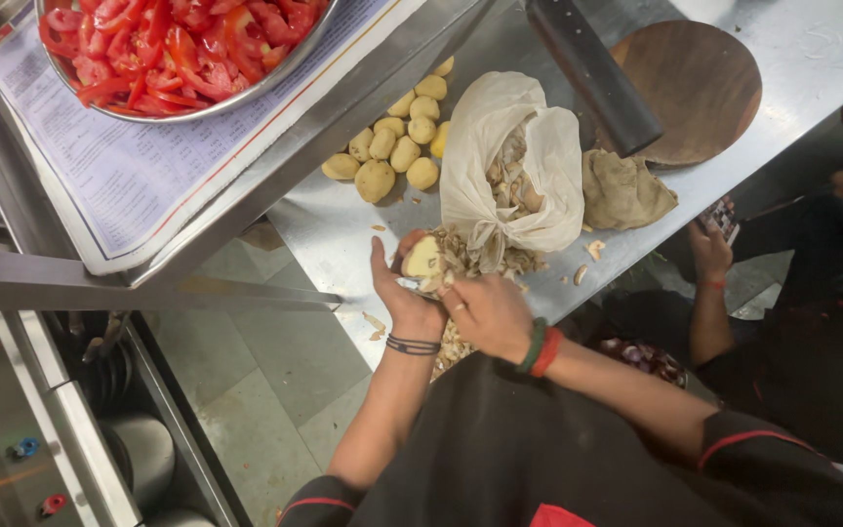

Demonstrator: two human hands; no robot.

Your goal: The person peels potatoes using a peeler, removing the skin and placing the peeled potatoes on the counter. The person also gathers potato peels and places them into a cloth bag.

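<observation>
- One boiled potato [422,259], half peeled, sits at the table's near edge in the left hand [404,293]; the fingers curl up around it from below, thumb side showing.
- Right hand [488,312] presses against the same potato from the right; its fingertips are hidden behind the potato and peel, so whether they pinch skin I cannot tell.
- Judged by look, the potato is firm but soft-cooked, smooth and likely slippery where bare; a cupped grip around its middle seems safest, since squeezing could break it.
- About ten peeled potatoes [394,146] lie in one loose cluster on the steel table [324,229], well apart from the hands.
- One white plastic bag [509,161] stands open just beyond the hands, holding peels, with a heap of loose peels [485,256] at its mouth.
- One steel bowl of cut tomato [173,49] rests on a printed sheet [119,176] on a raised shelf.
- One round wooden board [700,88], one brown cloth [622,190] and one dark knife handle [592,68] lie further off.
- Another person's hand [709,249] holds a phone [724,220] at the right.
</observation>
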